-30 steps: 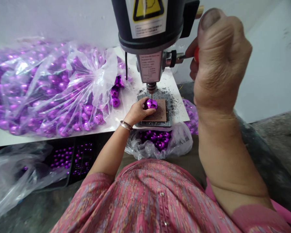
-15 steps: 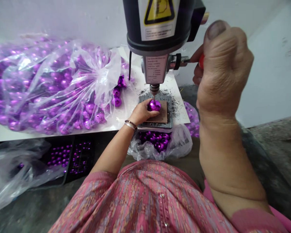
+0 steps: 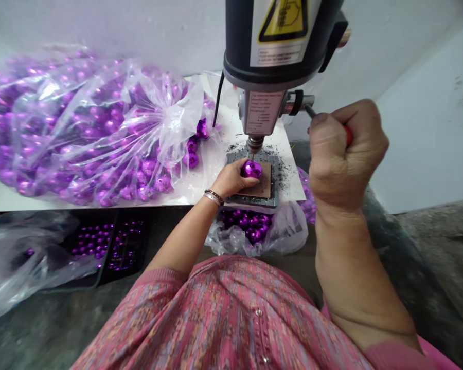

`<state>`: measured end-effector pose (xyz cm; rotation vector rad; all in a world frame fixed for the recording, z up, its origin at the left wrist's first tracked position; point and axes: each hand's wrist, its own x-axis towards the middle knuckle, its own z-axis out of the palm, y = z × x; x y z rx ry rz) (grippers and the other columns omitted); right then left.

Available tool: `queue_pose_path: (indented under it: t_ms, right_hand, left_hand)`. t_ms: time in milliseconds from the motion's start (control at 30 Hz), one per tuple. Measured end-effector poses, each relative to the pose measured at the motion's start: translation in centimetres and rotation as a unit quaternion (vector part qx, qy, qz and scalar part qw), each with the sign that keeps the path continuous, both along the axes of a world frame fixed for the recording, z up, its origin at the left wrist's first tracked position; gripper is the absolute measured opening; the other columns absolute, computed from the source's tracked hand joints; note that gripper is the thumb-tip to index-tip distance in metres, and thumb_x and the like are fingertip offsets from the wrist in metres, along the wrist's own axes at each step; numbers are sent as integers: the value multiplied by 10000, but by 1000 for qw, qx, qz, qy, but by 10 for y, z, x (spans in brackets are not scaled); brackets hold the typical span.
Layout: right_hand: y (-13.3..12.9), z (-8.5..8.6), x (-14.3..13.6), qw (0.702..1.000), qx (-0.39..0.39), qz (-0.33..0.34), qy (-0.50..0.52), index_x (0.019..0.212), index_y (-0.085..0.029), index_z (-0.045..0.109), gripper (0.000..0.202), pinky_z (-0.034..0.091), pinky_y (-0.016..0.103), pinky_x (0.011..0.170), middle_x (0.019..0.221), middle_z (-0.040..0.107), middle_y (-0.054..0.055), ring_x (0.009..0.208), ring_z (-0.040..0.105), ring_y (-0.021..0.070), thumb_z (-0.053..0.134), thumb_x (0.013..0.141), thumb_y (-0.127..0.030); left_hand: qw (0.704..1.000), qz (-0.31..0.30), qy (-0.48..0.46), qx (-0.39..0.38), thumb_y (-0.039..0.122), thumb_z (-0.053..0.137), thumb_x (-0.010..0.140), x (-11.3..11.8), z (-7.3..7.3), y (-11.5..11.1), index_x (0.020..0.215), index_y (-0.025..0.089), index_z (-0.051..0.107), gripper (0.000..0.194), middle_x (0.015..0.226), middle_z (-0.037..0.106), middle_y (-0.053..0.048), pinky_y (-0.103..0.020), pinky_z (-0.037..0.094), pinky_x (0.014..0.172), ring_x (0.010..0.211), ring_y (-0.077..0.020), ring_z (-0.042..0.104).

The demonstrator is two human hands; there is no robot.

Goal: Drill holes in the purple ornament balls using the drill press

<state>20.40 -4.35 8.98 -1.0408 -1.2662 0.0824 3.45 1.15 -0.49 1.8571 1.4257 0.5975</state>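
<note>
My left hand (image 3: 233, 180) is closed round a shiny purple ball (image 3: 253, 169), thumb and fingers on either side of it. The ball rests on a brown square board (image 3: 263, 186) over the grey base (image 3: 274, 180) of a drill press (image 3: 264, 110). Directly above, the thin drill bit comes down to the top of the ball. At the right, my right hand (image 3: 345, 154) is wrapped round the red-knobbed lever (image 3: 349, 135) of the press; part of the knob shows between the fingers.
A large clear bag of purple balls (image 3: 81, 128) covers the left of the white table (image 3: 293, 180). Below the press hangs an open plastic bag with purple balls (image 3: 252, 226). Dark crates with more balls (image 3: 92, 241) stand lower left. Dark shavings lie around the base.
My right hand has come down and a little left with the lever. My left hand still holds the ball under the bit. The whole view has shifted slightly.
</note>
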Motion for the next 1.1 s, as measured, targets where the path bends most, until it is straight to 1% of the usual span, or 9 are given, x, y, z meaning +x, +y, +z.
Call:
queue_pose_path:
  t_ms: [167, 300, 400, 500, 633, 733, 900, 1033, 1100]
  right_hand:
    - [1, -10, 2, 1000, 16, -6, -18, 719, -148, 458, 304, 301, 185, 597, 610, 363, -41, 608, 328, 14, 545, 919, -360]
    - [2, -19, 2, 999, 28, -16, -26, 746, -148, 481, 362, 302, 199, 613, 632, 380, -34, 630, 339, 26, 522, 950, -445]
    - [4, -26, 2, 999, 39, -23, -25, 758, -147, 498, 419, 311, 217, 629, 646, 401, -27, 645, 357, 31, 506, 961, -514]
    - [7, -31, 1, 998, 52, -26, -18, 769, -149, 514, 439, 326, 225, 640, 658, 435, -22, 645, 391, 32, 499, 962, -542]
    - [11, -37, -2, 997, 68, -33, -5, 787, -164, 521, 445, 365, 233, 673, 696, 504, -19, 658, 457, 35, 462, 974, -564]
    - [14, -41, -4, 996, 72, -46, 8, 795, -181, 532, 445, 368, 235, 686, 706, 518, -23, 662, 467, 38, 465, 970, -584]
    - [16, -46, -4, 995, 86, -53, 8, 803, -185, 536, 426, 380, 230, 683, 716, 510, -19, 674, 470, 41, 469, 981, -566]
    - [13, -54, -3, 996, 80, -24, -9, 826, -171, 541, 358, 399, 217, 682, 730, 518, -18, 687, 478, 33, 473, 998, -477]
    - [11, -56, -3, 997, 77, -15, -11, 811, -159, 529, 362, 396, 215, 671, 721, 514, -18, 676, 473, 28, 483, 996, -467]
  left_hand:
    - [1000, 6, -7, -5, 305, 852, 718, 1, 1, -2, 1317, 137, 687, 643, 1101, 765, -33, -273, 507, 907, 977, -201, 679]
    - [1000, 17, -19, -12, 300, 858, 712, 1, 1, -3, 1349, 148, 672, 681, 1165, 763, -43, -293, 506, 978, 1058, -220, 683]
    - [999, 19, -24, -13, 295, 857, 717, 1, 0, -4, 1362, 146, 664, 690, 1183, 763, -46, -299, 506, 990, 1066, -222, 681]
    - [999, 19, -27, -6, 291, 856, 720, 1, -2, -4, 1339, 137, 678, 662, 1164, 764, -47, -295, 507, 965, 1044, -221, 677]
    - [999, 16, -35, 4, 318, 853, 726, 1, -7, -4, 1264, 172, 712, 575, 1077, 764, -16, -283, 505, 938, 1007, -212, 672]
    - [999, 16, -32, 10, 331, 852, 727, 1, -8, -4, 1241, 173, 710, 556, 1047, 758, -17, -287, 506, 914, 978, -212, 669]
    - [999, 17, -25, 15, 330, 839, 743, 2, -5, -6, 1200, 147, 710, 509, 1011, 750, -32, -295, 496, 868, 925, -210, 658]
    - [999, 20, -28, 17, 327, 833, 752, 2, -5, -7, 1171, 168, 715, 464, 991, 746, -9, -273, 479, 841, 901, -189, 653]
    - [999, 19, -29, 19, 321, 831, 755, 2, -5, -8, 1170, 166, 713, 459, 983, 744, -7, -268, 473, 826, 892, -185, 652]
